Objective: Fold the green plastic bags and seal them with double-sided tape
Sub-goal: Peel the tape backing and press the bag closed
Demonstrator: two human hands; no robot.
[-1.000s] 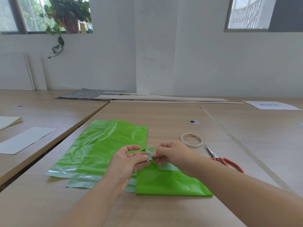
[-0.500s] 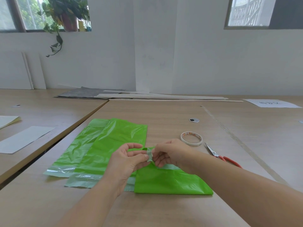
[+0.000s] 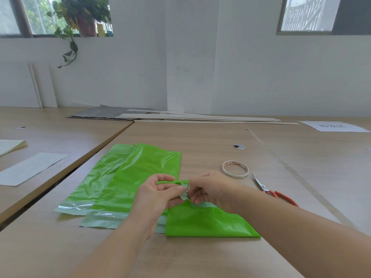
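A folded green plastic bag [image 3: 204,223] lies on the wooden table in front of me. Its pale flap corner [image 3: 184,190] is lifted off the table and pinched between both hands. My left hand [image 3: 158,195] pinches that corner from the left with thumb and forefinger. My right hand [image 3: 210,188] pinches it from the right with curled fingers. Two more green bags [image 3: 128,177] lie flat and overlapping to the left, pale sealing strips toward me. A roll of double-sided tape [image 3: 235,169] lies flat just beyond my right hand.
Red-handled scissors [image 3: 275,192] lie to the right of the tape. White paper sheets [image 3: 30,167] rest on the neighbouring table at left, across a gap. Thin wooden strips [image 3: 200,118] and a grey sheet lie at the far edge by the wall.
Both hands keep pinching the bag's flap corner in nearly the same spot; the fingers have only shifted slightly on it.
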